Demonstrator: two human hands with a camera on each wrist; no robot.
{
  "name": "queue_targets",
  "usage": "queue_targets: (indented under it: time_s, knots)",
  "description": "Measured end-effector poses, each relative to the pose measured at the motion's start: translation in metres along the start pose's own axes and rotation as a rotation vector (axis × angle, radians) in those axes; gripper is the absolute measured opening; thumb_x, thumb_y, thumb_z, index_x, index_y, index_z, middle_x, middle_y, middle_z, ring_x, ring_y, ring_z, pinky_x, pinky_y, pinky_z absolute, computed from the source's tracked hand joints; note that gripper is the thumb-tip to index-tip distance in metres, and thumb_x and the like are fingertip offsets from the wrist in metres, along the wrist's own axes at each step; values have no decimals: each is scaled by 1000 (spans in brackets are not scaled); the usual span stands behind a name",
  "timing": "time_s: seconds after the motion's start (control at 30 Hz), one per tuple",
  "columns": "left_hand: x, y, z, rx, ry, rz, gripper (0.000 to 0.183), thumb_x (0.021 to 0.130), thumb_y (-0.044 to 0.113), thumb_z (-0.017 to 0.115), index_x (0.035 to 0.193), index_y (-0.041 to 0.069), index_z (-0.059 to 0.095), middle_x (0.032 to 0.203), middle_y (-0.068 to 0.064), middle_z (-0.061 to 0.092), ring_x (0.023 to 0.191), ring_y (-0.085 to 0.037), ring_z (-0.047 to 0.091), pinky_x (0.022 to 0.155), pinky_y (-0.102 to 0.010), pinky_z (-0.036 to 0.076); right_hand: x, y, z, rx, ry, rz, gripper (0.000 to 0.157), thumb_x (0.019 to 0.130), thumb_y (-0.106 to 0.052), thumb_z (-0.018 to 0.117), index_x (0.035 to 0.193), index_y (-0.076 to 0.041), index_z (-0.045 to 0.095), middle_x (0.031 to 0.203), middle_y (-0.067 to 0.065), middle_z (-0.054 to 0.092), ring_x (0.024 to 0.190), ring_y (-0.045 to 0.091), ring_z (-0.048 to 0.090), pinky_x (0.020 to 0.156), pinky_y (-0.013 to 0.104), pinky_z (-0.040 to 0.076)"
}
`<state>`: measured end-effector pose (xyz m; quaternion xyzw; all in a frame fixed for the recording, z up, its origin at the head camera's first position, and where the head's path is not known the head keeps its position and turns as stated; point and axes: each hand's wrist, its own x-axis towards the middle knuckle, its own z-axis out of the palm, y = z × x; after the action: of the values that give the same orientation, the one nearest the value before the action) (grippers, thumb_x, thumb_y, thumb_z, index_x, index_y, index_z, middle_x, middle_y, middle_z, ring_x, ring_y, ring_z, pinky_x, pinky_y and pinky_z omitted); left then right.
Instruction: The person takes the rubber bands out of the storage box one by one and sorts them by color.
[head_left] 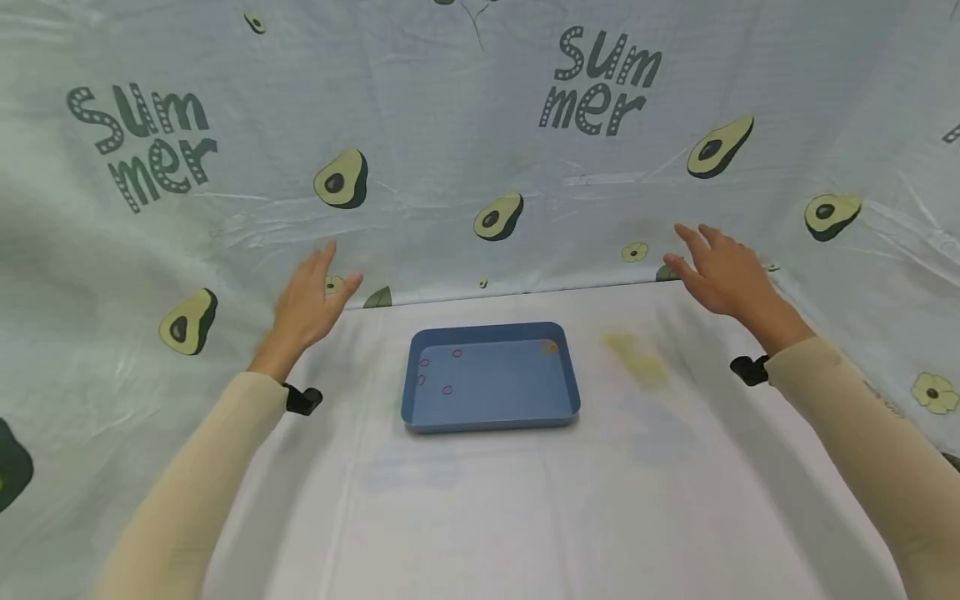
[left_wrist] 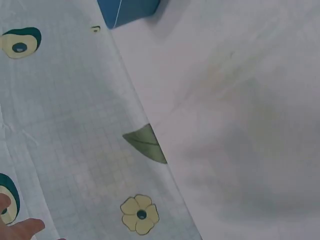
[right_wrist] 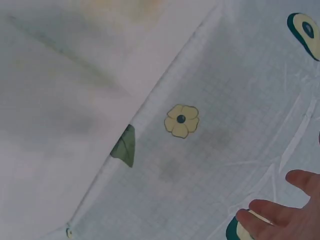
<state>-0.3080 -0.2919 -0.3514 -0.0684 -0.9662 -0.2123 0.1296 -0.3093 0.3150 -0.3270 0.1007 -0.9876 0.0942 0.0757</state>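
A shallow blue tray [head_left: 491, 415] lies on the white table, with several small reddish rings [head_left: 447, 390] at its left side and a small orange item [head_left: 551, 347] in its far right corner. Left of the tray, my left hand [head_left: 306, 304] is raised with fingers extended and holds nothing. My right hand [head_left: 723, 271] is held up on the far right side, fingers spread and bare of any object. In the left wrist view only a corner of the tray [left_wrist: 130, 12] shows. Fingertips of the right hand [right_wrist: 287, 215] enter the right wrist view at lower right.
A pale curtain [head_left: 420, 108] printed with avocados, flowers and lettering hangs behind the table and along its sides. The white tabletop [head_left: 480, 517] carries a yellowish stain [head_left: 636, 358] right of the tray. Each wrist wears a black band with a small device [head_left: 303, 401].
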Motion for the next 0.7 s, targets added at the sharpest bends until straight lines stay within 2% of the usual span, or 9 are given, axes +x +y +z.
queue_targets:
  time_s: [0.1, 0.23, 0.37, 0.5, 0.7]
  knots:
    - [-12, 4, 8, -119, 8, -11, 85, 104, 67, 40, 169, 21, 10, 174, -17, 15, 158, -45, 16, 122, -70, 16, -6, -7, 3, 45, -9, -27, 76, 110, -56, 30, 165, -6, 19, 161, 38, 27, 143, 61, 30, 112, 78, 27]
    - [-25, 12, 21, -256, -3, -17, 80, 107, 59, 42, 168, 19, 11, 173, -16, 18, 157, -45, 20, 123, -68, 20, -16, -15, 7, 142, -51, -41, 74, 110, -50, 40, 165, -5, 20, 162, 36, 26, 145, 58, 29, 111, 77, 28]
    - [-38, 22, 34, -369, -55, -49, 78, 107, 54, 46, 169, 23, 10, 171, -20, 22, 151, -48, 33, 117, -68, 34, -23, -26, 14, 217, -82, -59, 73, 108, -45, 49, 164, -5, 24, 163, 33, 26, 144, 55, 34, 110, 75, 31]
    - [-49, 31, 50, -478, -124, -104, 80, 106, 53, 51, 169, 27, 9, 170, -20, 24, 143, -48, 45, 104, -61, 51, -30, -37, 25, 276, -65, -98, 66, 107, -34, 56, 161, -5, 32, 160, 27, 36, 141, 49, 42, 108, 70, 37]
    - [-66, 40, 73, -563, -195, -172, 75, 106, 42, 58, 167, 31, 16, 168, -18, 30, 135, -44, 56, 89, -47, 62, -36, -56, 42, 372, -64, -150, 60, 107, -30, 58, 159, -8, 37, 156, 21, 43, 140, 44, 48, 106, 66, 45]
